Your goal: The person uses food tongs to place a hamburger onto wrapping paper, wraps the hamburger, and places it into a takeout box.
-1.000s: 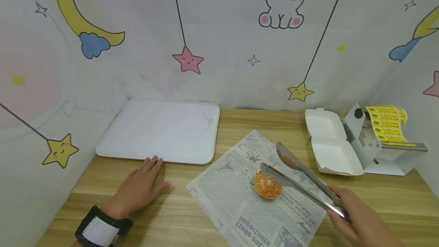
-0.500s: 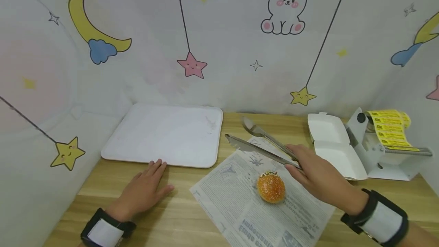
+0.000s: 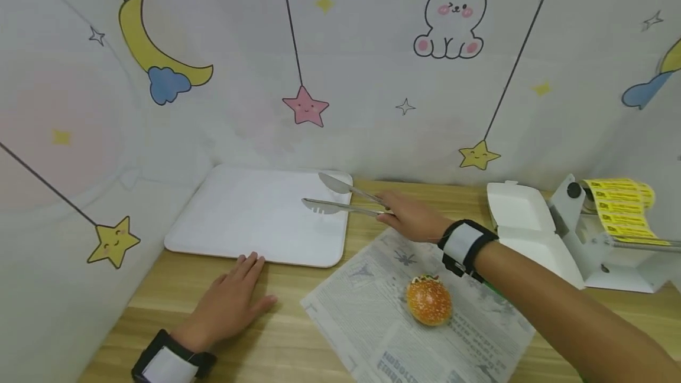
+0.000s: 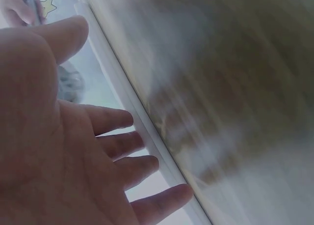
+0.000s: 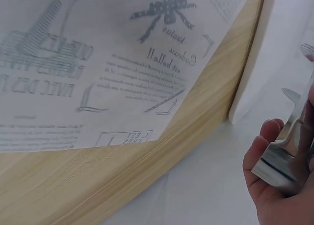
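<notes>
My right hand [image 3: 409, 217] grips metal tongs [image 3: 351, 208] near their joined end, and their spread tips reach over the right part of a white tray [image 3: 255, 217]. In the right wrist view, fingers curl round the tongs' bent steel end [image 5: 279, 166]. My left hand [image 3: 231, 297] lies with fairly straight fingers, the fingertips right at the tray's front edge; the left wrist view shows its palm side and the tray's rim [image 4: 142, 122]. A sesame-topped burger [image 3: 428, 300] sits on newsprint-patterned paper [image 3: 367, 306], with filling showing at its far side.
An open white clamshell box [image 3: 532, 223] stands on the wooden table [image 3: 287, 336] at the right. Beside it is a label dispenser [image 3: 606, 241] with a roll of yellow labels [image 3: 619, 205]. A wall cloth with cartoon prints [image 3: 362, 135] closes off the back.
My right hand has carried the tongs from over the burger leftward and away to the tray. The burger stays on the paper. My left hand keeps its place at the tray's edge.
</notes>
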`<action>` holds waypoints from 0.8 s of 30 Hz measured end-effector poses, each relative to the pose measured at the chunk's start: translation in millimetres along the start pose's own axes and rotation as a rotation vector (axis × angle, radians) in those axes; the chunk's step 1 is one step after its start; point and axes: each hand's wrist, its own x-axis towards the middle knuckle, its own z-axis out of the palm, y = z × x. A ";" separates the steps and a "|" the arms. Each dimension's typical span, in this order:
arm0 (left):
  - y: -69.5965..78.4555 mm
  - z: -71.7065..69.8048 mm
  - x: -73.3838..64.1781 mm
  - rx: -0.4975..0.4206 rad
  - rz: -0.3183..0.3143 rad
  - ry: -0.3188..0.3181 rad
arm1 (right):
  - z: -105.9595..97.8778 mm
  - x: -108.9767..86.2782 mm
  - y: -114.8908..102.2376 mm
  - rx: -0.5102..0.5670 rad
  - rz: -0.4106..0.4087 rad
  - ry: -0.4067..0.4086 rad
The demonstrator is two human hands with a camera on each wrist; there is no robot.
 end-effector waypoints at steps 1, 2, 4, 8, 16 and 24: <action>0.5 -0.4 0.3 0.004 0.000 0.001 | -0.3 6.0 1.5 0.014 0.011 -0.019; 1.2 -0.9 0.8 0.006 0.001 0.000 | -0.6 11.0 3.1 0.023 0.019 -0.035; 2.6 -1.9 2.0 0.005 0.002 -0.012 | -0.2 19.2 6.5 0.023 0.034 -0.057; 4.1 -3.1 2.1 0.002 -0.005 -0.026 | 3.1 30.9 11.5 0.004 0.060 -0.080; 2.8 -4.5 0.2 -0.003 -0.022 -0.034 | 27.4 52.6 24.2 0.015 0.032 -0.040; 3.3 -4.7 0.1 0.003 -0.028 -0.043 | 32.2 60.9 23.5 0.004 0.059 -0.063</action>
